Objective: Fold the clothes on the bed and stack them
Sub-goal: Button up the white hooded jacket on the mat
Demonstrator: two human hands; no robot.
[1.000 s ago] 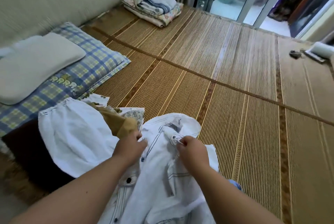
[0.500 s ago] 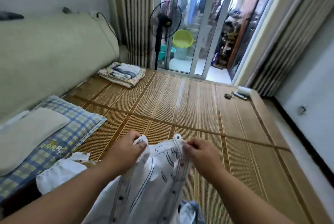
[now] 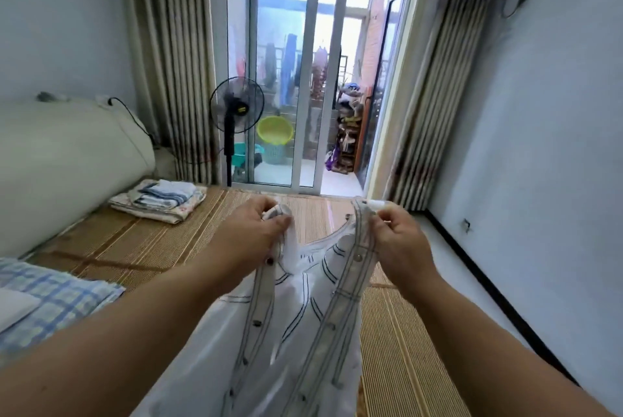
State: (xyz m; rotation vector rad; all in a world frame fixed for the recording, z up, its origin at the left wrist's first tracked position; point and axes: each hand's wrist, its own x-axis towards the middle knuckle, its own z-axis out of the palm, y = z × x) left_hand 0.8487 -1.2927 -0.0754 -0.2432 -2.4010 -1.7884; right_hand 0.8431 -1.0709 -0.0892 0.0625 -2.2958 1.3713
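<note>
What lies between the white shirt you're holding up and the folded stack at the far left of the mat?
Nothing visible. The left hand and right hand hold the white shirt up, and only bare mat shows between it and the folded stack.

From my view, the shirt (image 3: 303,332) hangs in front of me above the mat (image 3: 151,241). The left hand (image 3: 256,231) holds its upper left edge and the right hand (image 3: 401,238) its upper right edge. The pillow (image 3: 57,298) lies on the mat at near left. The folded stack (image 3: 161,201) lies on the mat at far left, beside the headboard (image 3: 67,164). Behind the far end of the mat stands the fan (image 3: 236,106), in front of the left part of the sliding door (image 3: 303,79). Behind the door glass, a basin (image 3: 274,130) sits on a basket (image 3: 273,155).
</note>
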